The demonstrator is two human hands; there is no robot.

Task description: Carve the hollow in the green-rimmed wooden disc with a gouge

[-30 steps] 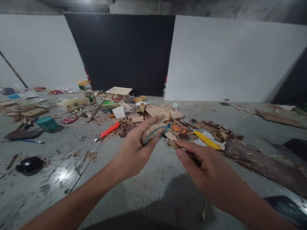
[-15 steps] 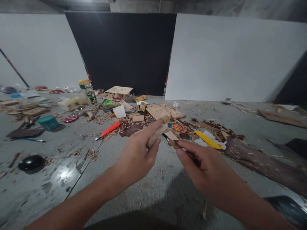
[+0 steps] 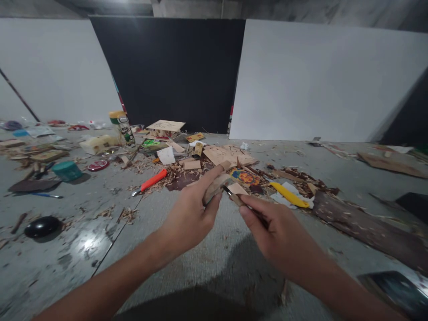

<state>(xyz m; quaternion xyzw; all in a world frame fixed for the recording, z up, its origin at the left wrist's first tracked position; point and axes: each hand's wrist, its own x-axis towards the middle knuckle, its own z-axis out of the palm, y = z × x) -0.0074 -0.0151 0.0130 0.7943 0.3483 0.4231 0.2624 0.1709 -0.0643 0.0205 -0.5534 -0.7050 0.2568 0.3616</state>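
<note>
In the middle of the head view, my left hand (image 3: pixel 189 214) is closed around a small pale piece of wood (image 3: pixel 215 187), with the index finger stretched along its top. A tan wrap covers that fingertip. My right hand (image 3: pixel 277 223) grips a carving tool (image 3: pixel 238 199) with a brown handle and a thin dark metal shaft. The tool's tip is at the right side of the wood piece and appears to touch it. Just beyond the hands lie a brightly painted flat piece (image 3: pixel 245 176) and a small pale wood block (image 3: pixel 238 188).
An orange utility knife (image 3: pixel 154 180) lies left of the hands, a yellow knife (image 3: pixel 290 195) to the right. Wood shavings surround them. A brown log-like roll (image 3: pixel 364 225) stretches rightward. Farther back stand a bottle (image 3: pixel 123 129), a teal container (image 3: pixel 67 170) and a black panel (image 3: pixel 170 71).
My right hand has moved left with the carving tool, bringing its tip closer to the wood piece. My left hand has shifted slightly left, still gripping the wood.
</note>
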